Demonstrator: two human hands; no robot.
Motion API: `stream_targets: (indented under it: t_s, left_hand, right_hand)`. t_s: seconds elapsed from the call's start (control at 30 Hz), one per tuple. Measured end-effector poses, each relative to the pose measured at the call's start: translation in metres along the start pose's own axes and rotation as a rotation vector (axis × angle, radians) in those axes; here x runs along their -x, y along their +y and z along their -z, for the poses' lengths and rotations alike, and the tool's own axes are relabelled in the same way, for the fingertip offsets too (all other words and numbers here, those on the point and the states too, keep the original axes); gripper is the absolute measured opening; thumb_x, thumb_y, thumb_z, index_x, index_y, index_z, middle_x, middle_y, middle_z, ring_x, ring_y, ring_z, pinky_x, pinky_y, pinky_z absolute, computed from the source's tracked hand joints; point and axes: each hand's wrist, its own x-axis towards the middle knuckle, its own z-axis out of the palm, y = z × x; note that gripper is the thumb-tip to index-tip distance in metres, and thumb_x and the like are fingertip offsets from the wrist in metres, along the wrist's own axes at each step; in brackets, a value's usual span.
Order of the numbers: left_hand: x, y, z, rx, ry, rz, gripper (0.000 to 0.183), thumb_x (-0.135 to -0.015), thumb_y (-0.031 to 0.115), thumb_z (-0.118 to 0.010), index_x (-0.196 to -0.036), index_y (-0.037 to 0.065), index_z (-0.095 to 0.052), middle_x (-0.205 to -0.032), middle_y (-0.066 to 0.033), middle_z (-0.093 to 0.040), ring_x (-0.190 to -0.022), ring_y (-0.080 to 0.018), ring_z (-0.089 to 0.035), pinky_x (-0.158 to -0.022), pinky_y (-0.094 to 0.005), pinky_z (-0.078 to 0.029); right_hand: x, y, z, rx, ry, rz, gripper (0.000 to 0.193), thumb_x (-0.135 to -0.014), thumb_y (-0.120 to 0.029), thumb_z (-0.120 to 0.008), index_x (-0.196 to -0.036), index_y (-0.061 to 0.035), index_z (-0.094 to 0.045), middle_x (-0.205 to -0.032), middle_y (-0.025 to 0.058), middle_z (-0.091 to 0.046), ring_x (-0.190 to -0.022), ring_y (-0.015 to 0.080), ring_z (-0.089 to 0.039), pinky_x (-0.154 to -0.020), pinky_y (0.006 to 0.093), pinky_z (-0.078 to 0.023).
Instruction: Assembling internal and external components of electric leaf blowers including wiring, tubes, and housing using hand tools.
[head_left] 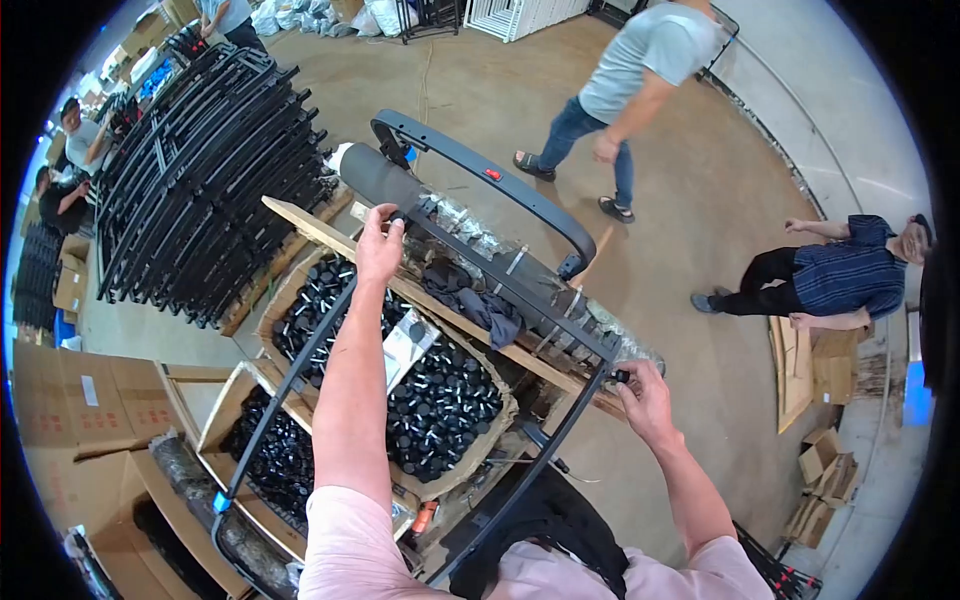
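A black tubular metal frame (510, 277) lies before me, its crossbar along the padded workbench and its two side tubes running back toward my body. At the frame's far left corner is my left hand (379, 250), its fingers closed around a small dark part against the tube; the fingers partly hide it. My right hand (648, 402) pinches a black screw knob (622, 376) at the right corner of the frame. Beneath my left arm, a carton of black screw knobs (440, 405) stands beside a second box of small black parts (268, 450).
A curved black handle frame (480, 170) with a red piece rests across the padded bench (375, 180). Black frames (200, 180) are stacked at left, cardboard boxes (90, 400) below them. One person (640, 75) walks beyond the bench; another (845, 265) stands at right.
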Motion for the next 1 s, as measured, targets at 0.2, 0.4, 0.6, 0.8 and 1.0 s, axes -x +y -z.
stream_targets:
  t_s: [0.2,0.4,0.6,0.8,1.0]
  left_hand:
    - [0.002,-0.004,0.008,-0.104,-0.048,-0.072,0.033,-0.104,0.015,-0.051,-0.132,0.017,-0.069,-0.131,-0.0094,-0.069,-0.122,-0.0261,-0.064,-0.107,-0.0371,-0.048]
    - [0.001,0.010,-0.001,-0.163,-0.009,-0.047,0.031,-0.102,0.034,-0.057,-0.128,0.026,-0.072,-0.134,-0.0077,-0.065,-0.126,-0.0287,-0.063,-0.106,-0.0400,-0.049]
    - [0.000,-0.001,0.002,-0.169,0.019,-0.155,0.028,-0.101,0.028,-0.065,-0.127,0.022,-0.071,-0.126,-0.0081,-0.067,-0.110,-0.0272,-0.068,-0.097,-0.0404,-0.054]
    - [-0.004,-0.020,0.002,-0.053,-0.043,-0.091,0.030,-0.103,0.014,-0.053,-0.130,0.013,-0.066,-0.127,-0.0102,-0.072,-0.119,-0.0292,-0.067,-0.102,-0.0400,-0.051]
    - [0.003,-0.003,0.008,-0.212,-0.034,-0.182,0.031,-0.103,0.022,-0.056,-0.126,0.009,-0.072,-0.128,-0.0139,-0.070,-0.123,-0.0284,-0.064,-0.110,-0.0405,-0.048]
  right_hand:
    - [-0.007,-0.001,-0.007,0.093,-0.065,0.133,0.034,-0.086,0.000,-0.074,-0.119,-0.0037,-0.066,-0.117,0.0134,-0.063,-0.091,0.0306,-0.068,-0.079,0.0405,-0.059]
    - [-0.015,-0.019,0.001,0.300,-0.115,0.189,0.030,-0.087,-0.008,-0.076,-0.116,-0.0040,-0.068,-0.112,0.0160,-0.067,-0.095,0.0363,-0.070,-0.082,0.0456,-0.059]
    - [-0.025,-0.028,-0.010,0.537,-0.071,0.132,0.029,-0.094,-0.029,-0.072,-0.113,-0.0081,-0.068,-0.090,0.0176,-0.073,-0.085,0.0379,-0.073,-0.075,0.0485,-0.059]
    - [-0.031,-0.020,-0.015,0.567,-0.095,0.023,0.035,-0.105,-0.042,-0.059,-0.115,-0.0080,-0.062,-0.079,0.0224,-0.073,-0.076,0.0437,-0.073,-0.071,0.0556,-0.058]
    - [-0.028,-0.039,-0.005,0.495,-0.270,0.023,0.048,-0.095,-0.041,-0.065,-0.117,0.0011,-0.058,-0.096,0.0298,-0.073,-0.091,0.0470,-0.072,-0.083,0.0543,-0.057]
